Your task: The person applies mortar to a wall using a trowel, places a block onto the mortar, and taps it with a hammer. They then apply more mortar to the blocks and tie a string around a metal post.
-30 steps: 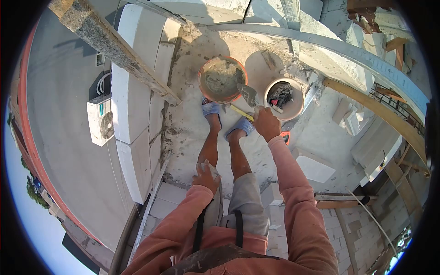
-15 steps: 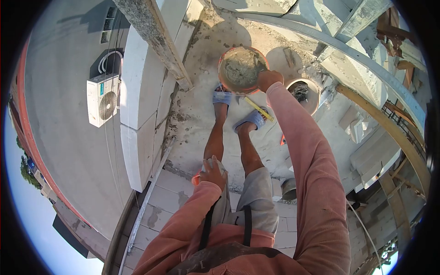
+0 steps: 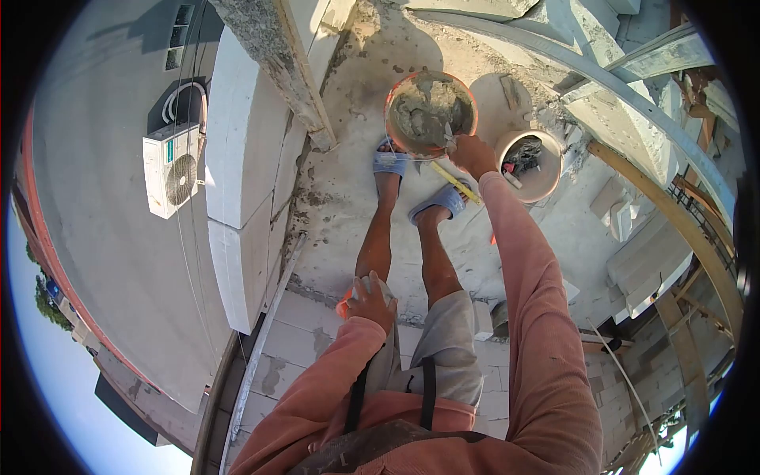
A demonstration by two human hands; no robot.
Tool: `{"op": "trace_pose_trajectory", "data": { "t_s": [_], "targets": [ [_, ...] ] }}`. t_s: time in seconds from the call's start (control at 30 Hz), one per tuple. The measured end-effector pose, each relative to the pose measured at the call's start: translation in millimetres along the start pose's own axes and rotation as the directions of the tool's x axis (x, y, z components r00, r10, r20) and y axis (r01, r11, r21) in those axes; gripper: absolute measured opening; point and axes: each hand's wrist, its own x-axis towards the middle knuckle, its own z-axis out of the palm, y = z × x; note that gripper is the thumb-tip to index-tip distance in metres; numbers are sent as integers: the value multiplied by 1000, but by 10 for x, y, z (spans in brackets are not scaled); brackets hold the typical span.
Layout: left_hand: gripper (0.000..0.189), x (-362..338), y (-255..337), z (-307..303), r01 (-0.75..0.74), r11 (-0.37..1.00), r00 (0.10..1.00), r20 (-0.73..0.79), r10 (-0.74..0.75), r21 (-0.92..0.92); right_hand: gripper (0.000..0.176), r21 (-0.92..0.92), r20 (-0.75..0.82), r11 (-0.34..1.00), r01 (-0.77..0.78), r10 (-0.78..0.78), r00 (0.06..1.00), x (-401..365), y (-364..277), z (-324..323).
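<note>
Grey wet mortar [image 3: 423, 111] fills a bucket with an orange rim [image 3: 476, 119] in front of my feet. My right hand [image 3: 473, 155] is closed at the bucket's near right edge. A small grey piece of what looks like a trowel [image 3: 449, 133] shows beyond its fingers; the rest is hidden. My left hand [image 3: 370, 301] lies on my left knee, fingers spread, holding nothing visible. Beside that hand, something orange [image 3: 343, 304] shows in part. Between my sandals and the bucket lies a yellow strip [image 3: 455, 180], like a folding ruler.
A pale bucket [image 3: 560, 162] with tools inside stands right of the mortar. An upright post [image 3: 277, 71] and white blocks [image 3: 237, 158] line the left. A curved metal bar [image 3: 602, 75] and timber [image 3: 649, 190] run along the right. An air-conditioner unit [image 3: 172, 170] hangs on the wall.
My right hand has drawn slightly back toward me, and a grey metal part now shows at its fingers. The mortar surface looks more heaped. My left hand stays on the knee.
</note>
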Motion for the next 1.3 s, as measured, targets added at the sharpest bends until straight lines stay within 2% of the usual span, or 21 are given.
{"op": "trace_pose_trajectory", "data": {
  "t_s": [0.1, 0.13, 0.23, 0.33, 0.43, 0.47, 0.53, 0.67, 0.77, 0.83, 0.9, 0.93, 1.0, 1.1, 1.2, 1.3],
  "targets": [
    [91, 19, -29, -29, -2, 1000, 1000, 14, 2, 8, 39, 210, -79, 978, 0, 17, 997, -36, -91, 250],
    [91, 25, -33, -18, 8, 1000, 1000, 1, -8, 11, 41, 229, -92, 973, -11, 33, 995, -102, -51, 299],
    [92, 26, -41, 29, 16, 1000, 1000, -18, -16, 14, 41, 571, -191, 813, 115, -5, 982, -304, 253, 616],
    [92, 25, -42, 17, 6, 1000, 1000, -18, -6, 16, 45, 878, 68, 477, -52, -17, 998, -635, 410, 680],
    [91, 11, -60, -3, 10, 1000, 1000, -1, -10, 26, 45, 972, 36, 232, -23, -50, 998, -970, 395, 743],
    [91, 0, -56, -52, 11, 1000, 1000, 18, -12, 26, 43, 978, 14, 208, -5, -38, 999, -1113, 345, 707],
    [90, -4, -33, -124, 7, 999, 999, 42, -8, 32, 43, 996, -54, 71, 58, -47, 997, -1408, 234, 630],
    [91, 28, -113, -118, -12, 997, 999, 42, 9, 70, 44, 969, -153, -197, 150, 1, 988, -1955, -147, 140],
    [93, 89, -164, -119, -26, 996, 998, 56, 21, 90, 45, 909, -388, -92, 406, 169, 906, -2125, -524, -351],
    [94, 153, -205, -165, -33, 995, 998, 54, 28, 91, 50, 850, -500, 18, 526, 341, 796, -2109, -858, -773],
    [93, 156, -247, -180, -43, 995, 998, 51, 39, 88, 54, 759, -633, 180, 626, 431, 643, -1953, -1057, -1052],
    [93, 160, -236, -241, -47, 996, 998, 56, 42, 81, 55, 708, -698, 343, 617, 475, 536, -1812, -1150, -1169],
    [94, 111, -231, -355, -51, 996, 996, 76, 46, 69, 58, 584, -810, 637, 504, 499, 309, -1540, -1301, -1368],
    [89, 71, -198, -508, -46, 995, 995, 93, 38, 85, 60, 760, -649, 491, 425, 600, 467, -1309, -1438, -1722],
    [89, 64, -205, -584, -61, 993, 994, 98, 52, 100, 57, 704, -710, 559, 438, 573, 409, -1337, -1455, -1945],
    [88, 89, -210, -548, -63, 995, 996, 65, 58, 82, 58, 736, -675, 563, 376, 562, 478, -1301, -1432, -1958]
  ]
}}
